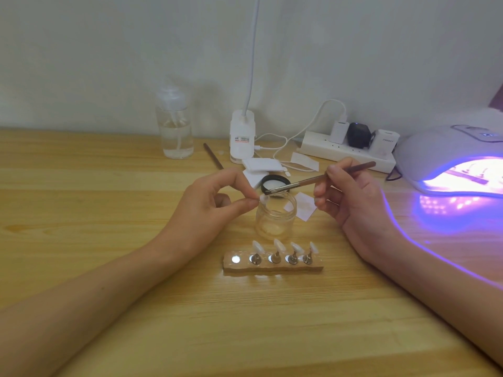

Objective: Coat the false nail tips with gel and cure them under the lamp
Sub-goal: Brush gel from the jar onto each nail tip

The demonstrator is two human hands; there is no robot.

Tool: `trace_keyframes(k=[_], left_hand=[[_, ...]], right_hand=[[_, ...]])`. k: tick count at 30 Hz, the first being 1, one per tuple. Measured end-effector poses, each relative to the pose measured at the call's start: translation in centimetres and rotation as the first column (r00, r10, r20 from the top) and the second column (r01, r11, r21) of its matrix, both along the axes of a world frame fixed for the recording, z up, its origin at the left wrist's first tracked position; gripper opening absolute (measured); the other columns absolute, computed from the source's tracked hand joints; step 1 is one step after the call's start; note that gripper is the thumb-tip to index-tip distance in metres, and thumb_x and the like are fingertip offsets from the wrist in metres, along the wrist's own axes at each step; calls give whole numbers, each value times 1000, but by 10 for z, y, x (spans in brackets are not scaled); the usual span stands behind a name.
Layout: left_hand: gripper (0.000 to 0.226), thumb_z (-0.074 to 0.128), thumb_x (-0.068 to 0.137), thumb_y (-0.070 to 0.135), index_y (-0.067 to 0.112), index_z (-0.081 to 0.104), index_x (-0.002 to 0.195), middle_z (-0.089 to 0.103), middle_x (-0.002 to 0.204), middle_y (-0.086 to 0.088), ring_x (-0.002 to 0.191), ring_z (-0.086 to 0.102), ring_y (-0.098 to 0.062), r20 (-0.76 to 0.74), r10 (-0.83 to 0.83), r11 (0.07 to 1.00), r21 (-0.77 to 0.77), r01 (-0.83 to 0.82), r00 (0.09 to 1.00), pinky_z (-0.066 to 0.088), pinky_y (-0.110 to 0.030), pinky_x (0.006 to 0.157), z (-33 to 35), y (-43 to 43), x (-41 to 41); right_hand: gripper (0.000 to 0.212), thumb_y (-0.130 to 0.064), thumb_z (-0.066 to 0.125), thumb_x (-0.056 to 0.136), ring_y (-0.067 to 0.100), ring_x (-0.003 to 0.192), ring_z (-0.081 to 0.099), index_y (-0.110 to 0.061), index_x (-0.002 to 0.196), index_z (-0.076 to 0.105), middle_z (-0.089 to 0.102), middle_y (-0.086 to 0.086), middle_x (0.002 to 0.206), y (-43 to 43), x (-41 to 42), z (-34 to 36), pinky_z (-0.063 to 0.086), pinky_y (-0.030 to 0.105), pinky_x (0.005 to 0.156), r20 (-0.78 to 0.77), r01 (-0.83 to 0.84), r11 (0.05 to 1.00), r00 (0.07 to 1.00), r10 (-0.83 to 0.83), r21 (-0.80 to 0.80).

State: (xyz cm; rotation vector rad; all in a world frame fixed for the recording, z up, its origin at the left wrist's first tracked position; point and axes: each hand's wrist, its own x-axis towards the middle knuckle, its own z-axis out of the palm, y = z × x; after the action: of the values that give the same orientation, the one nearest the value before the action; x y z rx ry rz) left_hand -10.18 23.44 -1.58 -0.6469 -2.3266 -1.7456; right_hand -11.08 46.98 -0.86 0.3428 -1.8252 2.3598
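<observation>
Nail tip: a small white false nail tip (263, 198) is being held just above the jar's rim, at the jar's 10 o'clock.
Left hand: the left hand (217, 202) is pinching the nail tip, its grip closing on it with thumb and forefinger.
Brush: a thin brown-handled gel brush (321, 178) is slanting down toward 9 o'clock, and its bristles appear to be touching the nail tip.
Right hand: the right hand (351, 197) is gripping the brush handle between its fingertips.
Jar: a small clear glass jar (276, 219) is standing open, with a round black lid (275, 183) lying at its 12 o'clock.
Holder: a pale wooden bar (272, 266) is sitting at the jar's 6 o'clock, carrying four white tips on metal pegs (277, 244).
Lamp: a white domed curing lamp (435, 151) is glowing violet at 3 o'clock.
Worktop: a light wood-grain worktop (190, 322) is carrying everything.
</observation>
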Motion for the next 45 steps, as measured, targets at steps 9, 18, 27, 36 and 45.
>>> trace_keyframes(k=[9,18,27,36,45], left_hand=[[12,75,84,13,20,66,79,68,95,8,50,39,-9,18,-7,1000,-5,7,1000,36,-17,53,1,0,1],[12,76,83,19,20,66,77,64,93,-24,53,39,-13,71,28,999,-25,-27,997,34,-27,56,4,1,4],[13,75,86,24,24,65,78,63,92,-28,55,41,-14,83,19,999,-51,-15,996,34,-29,58,3,0,3],[12,73,78,35,26,65,78,64,91,-27,56,42,-15,91,11,999,-31,-8,996,36,-30,60,3,0,3],[13,73,78,36,25,66,78,62,89,-30,55,40,-15,87,11,999,-33,-8,996,33,-27,53,4,1,4]], right_hand=[[13,-24,59,91,12,57,62,-18,82,51,64,0,64,-1,0,0,53,22,57,-3,9,1000,1000,-9,23],[15,-18,55,96,12,58,62,-18,81,50,63,1,63,-1,1,1,52,21,56,9,28,999,1000,-28,30],[18,-14,53,99,13,56,62,-17,82,50,63,2,62,-2,2,1,52,22,55,8,49,998,999,-50,49],[18,-13,52,100,13,56,61,-16,83,49,63,2,62,-2,2,1,51,21,55,3,59,997,998,-60,56],[18,-12,51,100,13,55,60,-15,82,48,62,2,61,-2,3,2,51,21,55,-8,66,996,998,-66,55]])
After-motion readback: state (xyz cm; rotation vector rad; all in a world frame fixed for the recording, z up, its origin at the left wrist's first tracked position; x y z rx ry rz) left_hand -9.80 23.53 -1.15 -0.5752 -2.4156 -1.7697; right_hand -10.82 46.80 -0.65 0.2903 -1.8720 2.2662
